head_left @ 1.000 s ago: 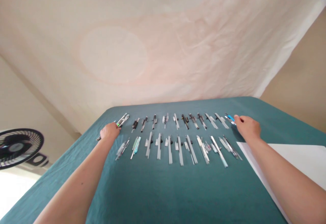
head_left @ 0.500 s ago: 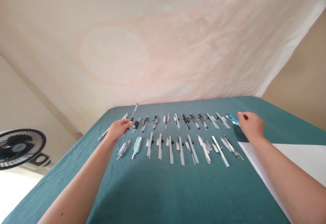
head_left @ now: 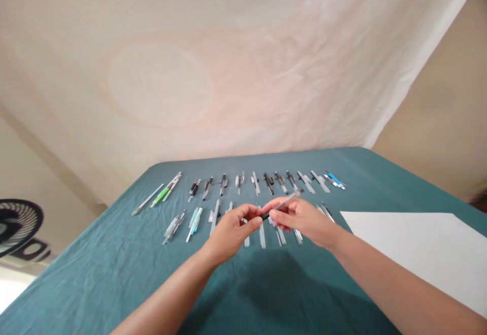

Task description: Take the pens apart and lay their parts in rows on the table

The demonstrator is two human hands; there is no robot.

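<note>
A pen (head_left: 287, 201) with a clear barrel and a dark end is held up over the table between both hands. My left hand (head_left: 238, 226) pinches its dark end, and my right hand (head_left: 304, 222) grips the barrel, which points up to the right. Whether the dark end is a cap or a grip, I cannot tell. Below and behind the hands lie disassembled pens in two rows; part of the nearer row is hidden. Left of the hands in that row are a light blue pen set (head_left: 195, 223) and a clear pen set (head_left: 174, 227).
A green cloth (head_left: 95, 274) covers the table. White paper (head_left: 414, 248) lies at the right. At the far left are a green and white pen (head_left: 165, 191) and a slim grey piece (head_left: 147, 200). Blue pen parts (head_left: 335, 180) end the far row. A black fan (head_left: 19, 228) stands beyond the left edge.
My left hand has brought the pen from the far left to the middle. My right hand has come from the far right and now grips it too. The view has shifted slightly.
</note>
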